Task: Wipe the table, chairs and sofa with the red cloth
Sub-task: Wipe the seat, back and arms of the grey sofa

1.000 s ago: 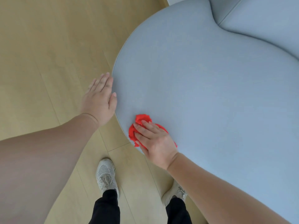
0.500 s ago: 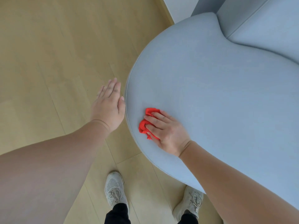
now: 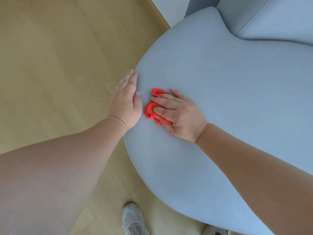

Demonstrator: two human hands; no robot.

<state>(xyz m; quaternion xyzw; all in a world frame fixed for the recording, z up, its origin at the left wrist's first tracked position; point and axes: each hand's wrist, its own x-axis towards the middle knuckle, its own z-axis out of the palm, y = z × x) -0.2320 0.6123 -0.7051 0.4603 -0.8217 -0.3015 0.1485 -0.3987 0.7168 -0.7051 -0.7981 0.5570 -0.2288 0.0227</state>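
Red cloth (image 3: 152, 110): a bright, crumpled bunch with loose folds, lying on the pale blue sofa seat (image 3: 228, 85) near the seat's rounded left edge. The right hand (image 3: 181, 117) presses on it, grip spread, fingers straight across the fabric. The palm hides the cloth's right part, and only a small red scrap shows at the heel of the hand. The left hand (image 3: 126, 102) lies flat against the seat's left edge, grip unclenched, fingers held together, holding nothing. Below the seat, on the wooden floor (image 3: 59, 56), stands one grey mesh shoe (image 3: 133, 219). A second shoe (image 3: 218, 232) is mostly cut off under the seat's lower edge.
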